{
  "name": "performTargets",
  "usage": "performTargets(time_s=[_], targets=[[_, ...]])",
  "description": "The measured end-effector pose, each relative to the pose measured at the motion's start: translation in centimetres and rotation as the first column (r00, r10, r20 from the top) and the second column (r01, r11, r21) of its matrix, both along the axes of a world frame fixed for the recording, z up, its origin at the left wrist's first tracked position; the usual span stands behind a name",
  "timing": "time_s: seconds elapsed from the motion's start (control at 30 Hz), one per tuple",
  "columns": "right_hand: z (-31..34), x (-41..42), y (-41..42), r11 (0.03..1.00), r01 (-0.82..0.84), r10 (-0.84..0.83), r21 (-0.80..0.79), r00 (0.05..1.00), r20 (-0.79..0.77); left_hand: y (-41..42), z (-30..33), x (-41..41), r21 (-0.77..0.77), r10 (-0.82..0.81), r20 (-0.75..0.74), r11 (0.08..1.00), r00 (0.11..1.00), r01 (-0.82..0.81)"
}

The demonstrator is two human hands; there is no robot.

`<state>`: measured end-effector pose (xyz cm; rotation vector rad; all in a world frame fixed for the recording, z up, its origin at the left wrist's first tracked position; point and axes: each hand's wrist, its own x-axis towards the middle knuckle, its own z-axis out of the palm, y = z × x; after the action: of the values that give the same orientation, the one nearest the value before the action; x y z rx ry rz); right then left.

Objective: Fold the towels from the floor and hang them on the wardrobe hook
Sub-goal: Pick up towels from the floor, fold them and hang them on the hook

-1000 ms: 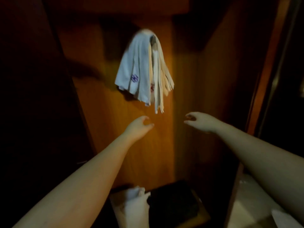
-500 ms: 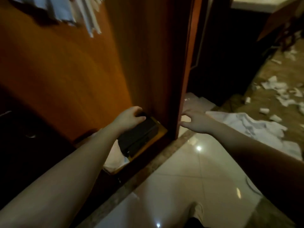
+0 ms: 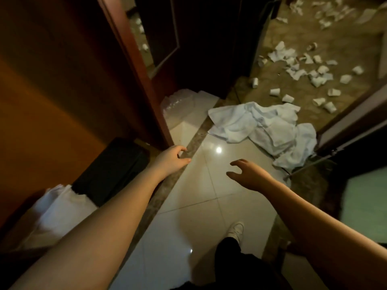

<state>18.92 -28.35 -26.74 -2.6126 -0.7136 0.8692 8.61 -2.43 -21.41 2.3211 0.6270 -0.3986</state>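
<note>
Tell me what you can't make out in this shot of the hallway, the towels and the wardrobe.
Head view only:
- Wardrobe hook and anything hanging on it: out of frame above the top edge.
- Towel pile: crumpled, so the number of towels is unclear.
- Black box in the wardrobe: too dark to identify.
- White bundle beside it: blurred, partly behind the left arm.
- Scattered white litter: too small to sort cups from paper.
- Left hand and right hand: both hold nothing.

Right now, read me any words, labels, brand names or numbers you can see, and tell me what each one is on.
None can be read.
Paper cups on the brown floor: a few show dark marks, too small and blurred to read.
Crumpled towels: no print visible.
White shoe: no logo legible.
Black box in the wardrobe: too dark to tell.
</note>
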Motion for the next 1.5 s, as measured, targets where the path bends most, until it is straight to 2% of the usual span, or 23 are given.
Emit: performTargets(time_s=[0.27, 0.57, 0.77, 0.97, 1.07, 1.23, 1.43, 1.5], targets=[[-5.3, 11.1, -8.6, 0.985, 0.142, -0.153, -0.094, 0.981, -0.119, -7.9, -6.2, 14.6, -0.073, -0.102, -0.152, 0.993, 0.983, 0.092], [-11.1, 22.6, -14.1, 0.931, 0.299, -0.342, -0.208, 0.915, -0.213, -12.6, -13.1, 29.6, -0.124, -0.236, -0.272, 0.97, 0.933, 0.209], [-16.0, 32.4, -14.3, 0.859, 0.448, -0.504, -0.246, 0.825, -0.255, -12.4, -19.1, 42.8, -0.131, -0.344, -0.306, 0.939, 0.888, 0.319], [-21.9, 42.6, -13.0, 0.74, 0.581, -0.669, -0.338, 0.682, -0.295, -10.1, -25.7, 56.2, -0.164, -0.43, -0.371, 0.903, 0.823, 0.397], [-24.1, 48.0, -12.0, 0.718, 0.615, -0.696, -0.324, 0.635, -0.337, -9.1, -28.8, 62.0, -0.145, -0.451, -0.378, 0.891, 0.808, 0.43], [-28.8, 56.3, -11.6, 0.719, 0.636, -0.692, -0.281, 0.614, -0.379, -9.5, -33.6, 70.1, -0.145, -0.479, -0.39, 0.875, 0.786, 0.461], [-37.9, 65.6, -12.2, 0.634, 0.735, -0.745, -0.242, 0.496, -0.445, -11.8, -41.9, 78.2, -0.143, -0.501, -0.395, 0.862, 0.77, 0.487], [-41.6, 68.3, -12.4, 0.632, 0.731, -0.745, -0.257, 0.483, -0.46, -12.9, -45.1, 81.1, -0.127, -0.505, -0.387, 0.858, 0.771, 0.498]])
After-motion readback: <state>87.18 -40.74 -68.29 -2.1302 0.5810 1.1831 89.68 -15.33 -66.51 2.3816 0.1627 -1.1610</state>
